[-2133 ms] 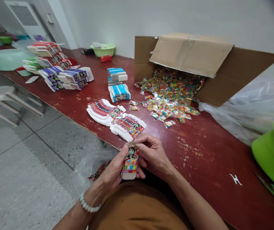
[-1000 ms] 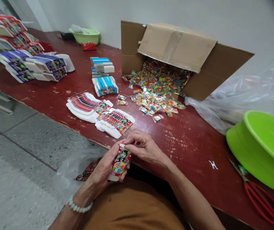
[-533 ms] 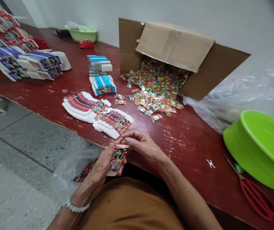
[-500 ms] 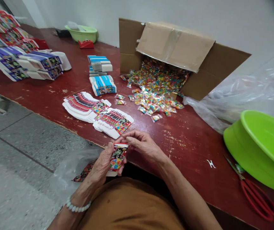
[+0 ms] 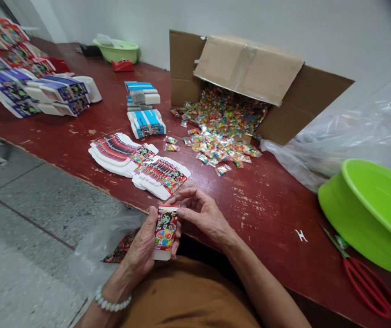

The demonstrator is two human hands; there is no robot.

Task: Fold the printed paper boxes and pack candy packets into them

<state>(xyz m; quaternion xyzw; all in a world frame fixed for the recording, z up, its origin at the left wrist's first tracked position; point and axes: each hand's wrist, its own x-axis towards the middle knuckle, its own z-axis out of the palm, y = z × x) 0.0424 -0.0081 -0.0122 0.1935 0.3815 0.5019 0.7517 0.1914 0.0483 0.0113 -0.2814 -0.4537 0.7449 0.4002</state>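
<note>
My left hand [image 5: 144,246] grips a small red printed carton [image 5: 165,230], held upright over my lap at the table's near edge. My right hand [image 5: 202,214] rests against the carton's top right corner, fingers loosely curled and partly spread. Just beyond lie two fanned stacks of flat red cartons [image 5: 139,164]. Loose candy packets [image 5: 220,146] spill from a tipped cardboard box [image 5: 250,68].
Blue flat cartons [image 5: 145,123] and purple and red stacks [image 5: 41,91] lie further left on the red table [image 5: 277,200]. A green basin [image 5: 373,209] and red scissors [image 5: 369,284] sit at right, with clear plastic sheeting [image 5: 352,132] behind. A plastic bag [image 5: 113,237] hangs by my left knee.
The carton's top flap has been closed, and my right fingers have eased off its top edge. My left hand has turned the carton more upright. The view shifted slightly.
</note>
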